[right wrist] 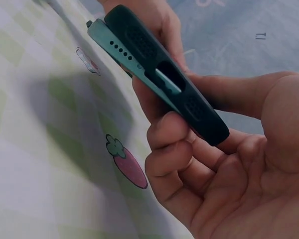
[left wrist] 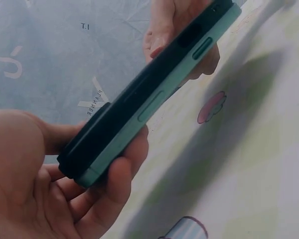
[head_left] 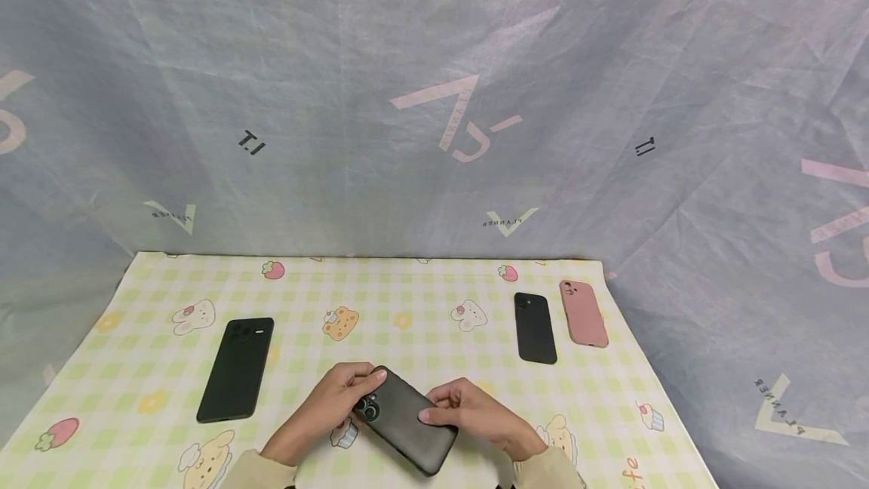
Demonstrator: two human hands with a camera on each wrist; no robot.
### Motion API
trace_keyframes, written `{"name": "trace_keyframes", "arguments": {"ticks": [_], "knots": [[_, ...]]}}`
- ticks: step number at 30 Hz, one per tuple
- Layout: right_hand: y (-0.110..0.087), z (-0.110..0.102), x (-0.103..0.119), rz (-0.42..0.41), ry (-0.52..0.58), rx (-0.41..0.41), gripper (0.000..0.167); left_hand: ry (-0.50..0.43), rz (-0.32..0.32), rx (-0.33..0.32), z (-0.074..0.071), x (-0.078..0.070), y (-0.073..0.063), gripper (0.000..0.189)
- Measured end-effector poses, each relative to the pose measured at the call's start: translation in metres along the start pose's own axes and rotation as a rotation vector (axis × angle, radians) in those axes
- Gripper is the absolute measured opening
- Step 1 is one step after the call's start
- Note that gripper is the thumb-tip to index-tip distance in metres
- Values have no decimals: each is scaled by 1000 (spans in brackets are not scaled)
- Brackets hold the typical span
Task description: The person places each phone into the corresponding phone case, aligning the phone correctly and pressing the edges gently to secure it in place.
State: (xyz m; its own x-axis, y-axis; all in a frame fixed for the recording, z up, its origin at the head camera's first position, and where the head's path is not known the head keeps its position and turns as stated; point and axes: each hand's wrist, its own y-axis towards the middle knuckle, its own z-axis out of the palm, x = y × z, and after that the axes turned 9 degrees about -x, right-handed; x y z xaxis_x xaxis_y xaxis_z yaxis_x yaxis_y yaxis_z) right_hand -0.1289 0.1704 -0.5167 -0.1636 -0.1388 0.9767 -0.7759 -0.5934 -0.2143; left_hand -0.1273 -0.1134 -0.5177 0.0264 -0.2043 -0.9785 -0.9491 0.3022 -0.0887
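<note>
Your left hand (head_left: 338, 398) grips the camera end of the dark phone case (head_left: 410, 417), and your right hand (head_left: 471, 415) pinches its other end, thumb on the back. The pale-edged phone (right wrist: 119, 48) sits partly in the case, its speaker-hole edge jutting out at an angle. You hold both raised above the checkered tablecloth (head_left: 305, 383), right of a black phone-shaped piece (head_left: 235, 372).
</note>
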Motion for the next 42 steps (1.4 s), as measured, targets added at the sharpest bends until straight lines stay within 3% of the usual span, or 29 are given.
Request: {"name": "trace_keyframes", "arguments": {"ticks": [10, 14, 23, 32, 42], "knots": [[1, 0, 0, 22, 11, -20, 26, 4, -6, -38, 1, 1, 0, 39], [1, 2, 2, 30, 12, -60, 27, 32, -17, -81, 2, -1, -1, 42], [3, 3, 6, 40, 73, -266, 26, 35, -35, -327, 8, -7, -3, 36], [4, 4, 6, 68, 211, -462, 41, 39, -39, -537, 17, -10, -3, 38], [4, 2, 6, 61, 213, -548, 38, -19, -87, -534, 23, -10, -4, 43]]}}
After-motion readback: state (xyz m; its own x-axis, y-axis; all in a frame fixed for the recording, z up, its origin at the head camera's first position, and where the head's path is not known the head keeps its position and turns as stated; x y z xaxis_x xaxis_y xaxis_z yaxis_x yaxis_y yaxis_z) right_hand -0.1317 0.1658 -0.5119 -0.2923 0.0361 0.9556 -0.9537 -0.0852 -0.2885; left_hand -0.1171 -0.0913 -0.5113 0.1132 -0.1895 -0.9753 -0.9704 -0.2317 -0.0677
